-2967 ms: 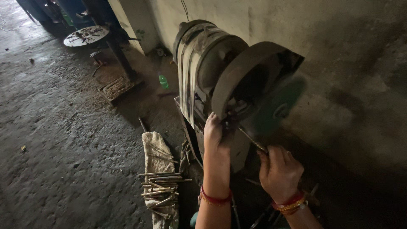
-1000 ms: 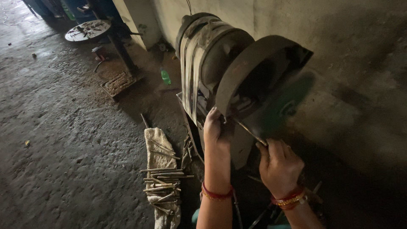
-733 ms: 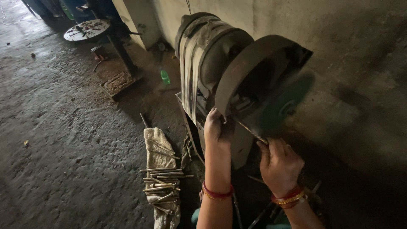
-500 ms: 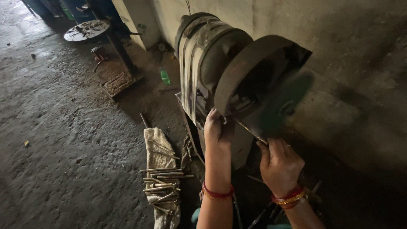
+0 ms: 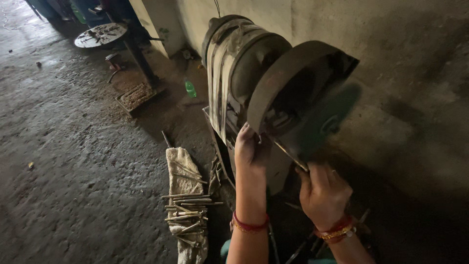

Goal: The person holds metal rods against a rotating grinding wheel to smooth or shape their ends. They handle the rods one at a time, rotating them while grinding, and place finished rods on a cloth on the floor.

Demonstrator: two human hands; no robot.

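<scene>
A big dark machine with a round wheel stands by the wall. The left hand is up against the machine. The right hand holds one end of a thin metal rod, and the rod's other end goes into the machine. On the floor lies a dirty cloth with a pile of metal rods on it. A green bottle stands farther back.

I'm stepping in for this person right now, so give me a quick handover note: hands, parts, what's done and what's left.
Left hand: up against the machine, at the rod's far end.
Right hand: gripping the near end of a thin metal rod that reaches into the machine.
Pile of rods lies on a cloth on the floor, left of the arms.
Done or left: one rod in the machine; whether the pile is finished cannot be told.
</scene>
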